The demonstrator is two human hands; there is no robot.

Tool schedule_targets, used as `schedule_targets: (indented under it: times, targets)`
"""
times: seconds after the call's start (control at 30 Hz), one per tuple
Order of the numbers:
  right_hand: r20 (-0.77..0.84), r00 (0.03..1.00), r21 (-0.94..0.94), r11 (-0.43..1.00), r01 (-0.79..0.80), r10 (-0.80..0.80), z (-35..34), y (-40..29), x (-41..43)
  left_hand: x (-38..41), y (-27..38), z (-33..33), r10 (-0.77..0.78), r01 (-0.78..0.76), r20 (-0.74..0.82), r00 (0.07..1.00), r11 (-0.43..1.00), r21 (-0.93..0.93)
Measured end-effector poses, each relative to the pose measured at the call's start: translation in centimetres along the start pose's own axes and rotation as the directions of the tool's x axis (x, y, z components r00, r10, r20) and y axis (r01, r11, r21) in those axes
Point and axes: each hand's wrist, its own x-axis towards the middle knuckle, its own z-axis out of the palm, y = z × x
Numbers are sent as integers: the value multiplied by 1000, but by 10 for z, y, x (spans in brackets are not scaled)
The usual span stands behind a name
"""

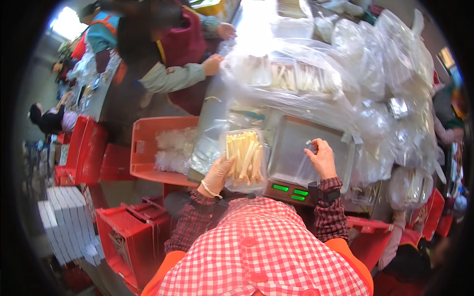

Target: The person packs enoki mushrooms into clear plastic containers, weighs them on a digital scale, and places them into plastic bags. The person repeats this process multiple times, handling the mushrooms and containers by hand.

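Note:
My left hand point(216, 175), in a pale glove with a band at the wrist, grips the left side of a clear plastic tray point(229, 134). Pale, slender-stemmed mushrooms or similar stalks point(244, 157) lie in it, their brownish ends towards me. Over the metal pan of a digital scale point(292, 144) my right hand point(321, 157) is raised, thumb and forefinger pinched at a small whitish scrap point(308, 142). The scale's green displays point(290, 191) face me. Beyond the pan, several filled trays point(285, 76) stand under clear plastic film.
An orange-red crate point(163, 177) with clear packaging stands at the left. Red crates point(129, 236) are lower left, beside stacked white boxes point(66, 222). Plastic bags point(389, 74) crowd the table's right side. A co-worker's hands point(213, 64) reach the table's far left edge.

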Motion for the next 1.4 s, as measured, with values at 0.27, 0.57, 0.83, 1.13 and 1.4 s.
schedule_targets:
  times: [0.27, 0.57, 0.83, 1.13, 1.4]
  targets:
    - [109, 992, -344, 934, 97, -63, 27, 4, 50, -27, 29, 3, 79, -83, -90, 993, 996, -36]
    - [370, 897, 288, 948, 138, -243, 12, -79, 70, -30, 39, 2, 190, -201, -80, 979, 966, -165]
    - [44, 993, -117, 987, 110, -106, -24, -20, 26, -30, 38, -22, 107, -183, -174, 979, 838, -514]
    - [31, 908, -188, 895, -405, 418, -11, 107, -44, -24, 38, -31, 274, -309, -148, 950, 786, -536]
    - [117, 982, 345, 921, -180, 148, -16, 67, -31, -24, 37, -33, 362, -458, -329, 872, 840, -291]
